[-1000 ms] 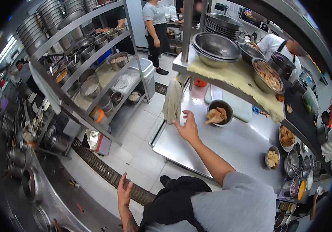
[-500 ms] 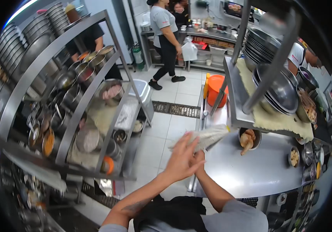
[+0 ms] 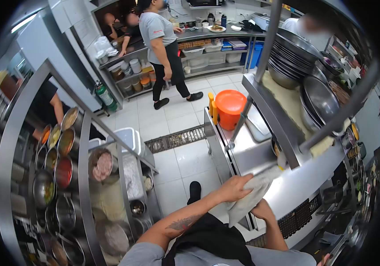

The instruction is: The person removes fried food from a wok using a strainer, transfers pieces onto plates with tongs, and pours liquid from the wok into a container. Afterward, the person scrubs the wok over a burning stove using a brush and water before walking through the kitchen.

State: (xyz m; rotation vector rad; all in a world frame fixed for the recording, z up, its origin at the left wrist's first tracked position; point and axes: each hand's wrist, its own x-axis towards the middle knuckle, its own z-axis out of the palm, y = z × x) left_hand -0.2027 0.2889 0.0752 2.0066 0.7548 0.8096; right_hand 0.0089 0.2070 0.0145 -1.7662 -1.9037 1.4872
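A pale cloth (image 3: 253,195) hangs at the near left corner of the steel worktable (image 3: 287,188), below the raised shelf. My left hand (image 3: 235,188) is on the cloth's left side, its fingers closed on the fabric. On the lower right side of the cloth is my right hand (image 3: 263,210), with its fingers partly hidden behind the fabric. A large orange container (image 3: 230,108) stands farther back on the worktable, beside orange handles (image 3: 213,111) at the edge.
A rack (image 3: 83,164) with pots of food fills the left. Stacked metal bowls (image 3: 294,57) stand on the raised shelf at right. A person (image 3: 159,44) walks near the back counter (image 3: 190,35). A floor drain (image 3: 176,138) crosses the tiles.
The view has turned toward the back counter. My hands, close together half a second ago, are now on two sides of the cloth, and my left hand has closed on it.
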